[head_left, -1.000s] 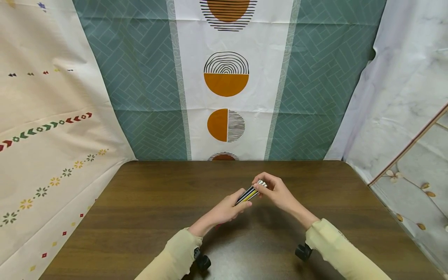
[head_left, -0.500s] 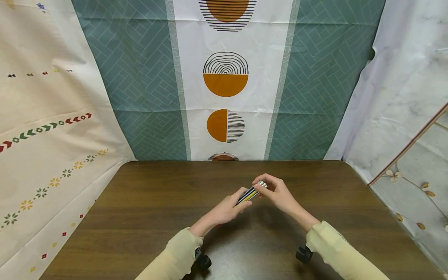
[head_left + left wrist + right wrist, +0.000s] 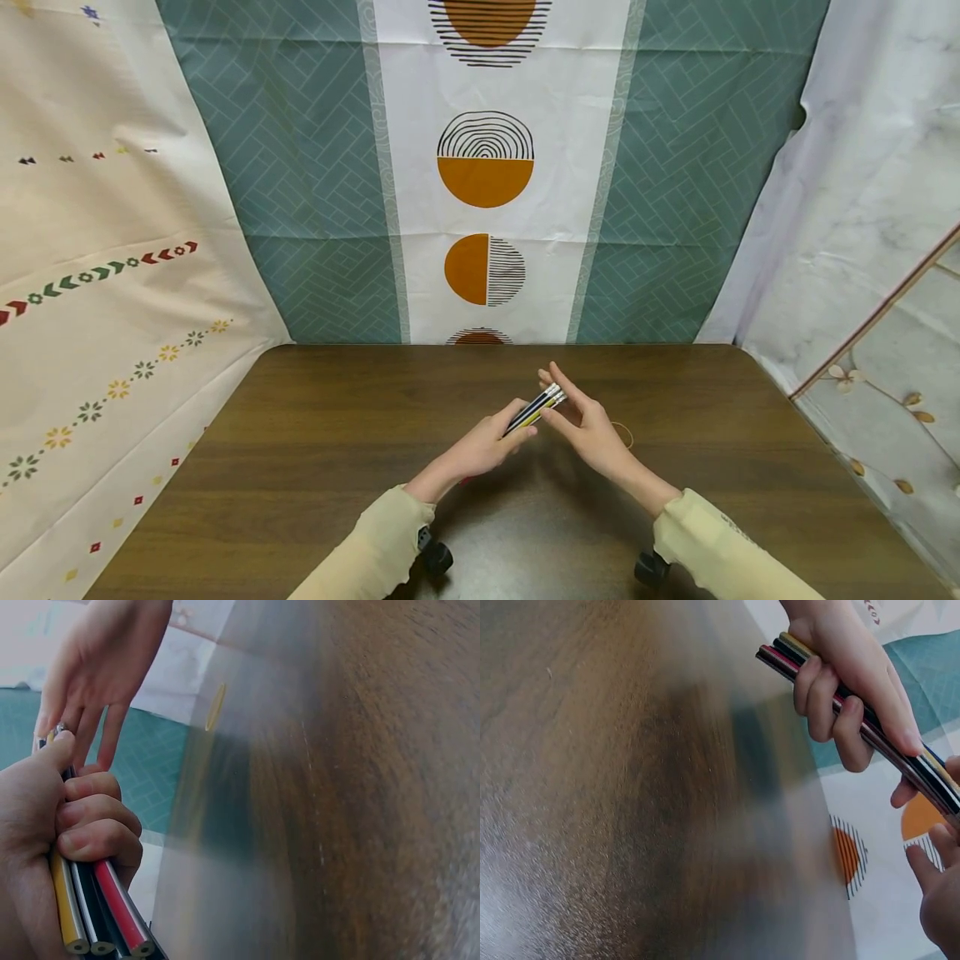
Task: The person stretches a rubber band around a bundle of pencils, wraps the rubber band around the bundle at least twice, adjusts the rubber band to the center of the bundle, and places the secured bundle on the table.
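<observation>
My left hand (image 3: 491, 442) grips a bundle of several striped pencils (image 3: 534, 411) over the middle of the table. Yellow, black and red pencils (image 3: 120, 911) show their flat, unsharpened ends below the curled fingers in the left wrist view. At the bundle's other end, pale eraser tips point up and to the right. My right hand (image 3: 592, 429) is around those tips, fingers extended and spread, thumb right at the bundle's side. A thin yellow loop (image 3: 631, 437), like a rubber band, appears just beyond the right wrist; the left wrist view shows this loop (image 3: 216, 707) too.
The brown wooden table (image 3: 337, 417) has its far edge against a patterned green and white curtain (image 3: 315, 208). Cloth hangings flank it left and right. A dark wrist camera (image 3: 435, 557) hangs under the left sleeve, another camera (image 3: 651, 568) under the right.
My right hand's fingers have straightened and spread from a pinch at the pencils' eraser ends. The yellow loop has come into view beyond the right wrist. My left hand stays nearly still.
</observation>
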`<state>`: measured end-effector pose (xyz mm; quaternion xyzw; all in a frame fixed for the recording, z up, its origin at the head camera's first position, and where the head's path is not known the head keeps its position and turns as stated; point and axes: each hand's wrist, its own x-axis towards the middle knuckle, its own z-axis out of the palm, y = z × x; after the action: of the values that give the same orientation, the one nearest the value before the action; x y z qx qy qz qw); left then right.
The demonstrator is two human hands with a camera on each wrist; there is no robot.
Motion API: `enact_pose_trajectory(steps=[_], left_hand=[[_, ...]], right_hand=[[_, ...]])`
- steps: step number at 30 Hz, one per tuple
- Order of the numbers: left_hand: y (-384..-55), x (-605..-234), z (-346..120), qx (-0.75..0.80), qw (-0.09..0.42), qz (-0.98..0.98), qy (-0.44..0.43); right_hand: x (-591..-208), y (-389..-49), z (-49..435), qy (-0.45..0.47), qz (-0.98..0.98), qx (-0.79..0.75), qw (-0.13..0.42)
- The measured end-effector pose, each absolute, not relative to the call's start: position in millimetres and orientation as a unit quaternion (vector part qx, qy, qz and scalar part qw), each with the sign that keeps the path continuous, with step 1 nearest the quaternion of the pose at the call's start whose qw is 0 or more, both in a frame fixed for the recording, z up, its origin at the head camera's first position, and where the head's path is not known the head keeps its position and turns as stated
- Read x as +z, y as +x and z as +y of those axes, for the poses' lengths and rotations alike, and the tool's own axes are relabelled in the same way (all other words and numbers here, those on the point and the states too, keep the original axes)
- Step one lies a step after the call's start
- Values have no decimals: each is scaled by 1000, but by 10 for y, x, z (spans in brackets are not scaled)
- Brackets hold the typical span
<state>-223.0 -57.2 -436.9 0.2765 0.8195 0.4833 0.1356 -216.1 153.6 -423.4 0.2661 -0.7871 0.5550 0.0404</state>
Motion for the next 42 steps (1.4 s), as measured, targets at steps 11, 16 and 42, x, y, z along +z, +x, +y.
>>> enact_pose_trajectory(steps=[11,16,42], left_hand=[[-2200,-4381,-609,476,153,822,271],[-2217,-4385,-618,478,141,824,271],[-2356,-4379,-686,457,122,831,293]], right_hand=[[-4293,-2124,1587,299,-805,512,7],[-4270,-2171,1773,282,-827,486,26],[-4557,-2390,2629,76,-958,263,81]])
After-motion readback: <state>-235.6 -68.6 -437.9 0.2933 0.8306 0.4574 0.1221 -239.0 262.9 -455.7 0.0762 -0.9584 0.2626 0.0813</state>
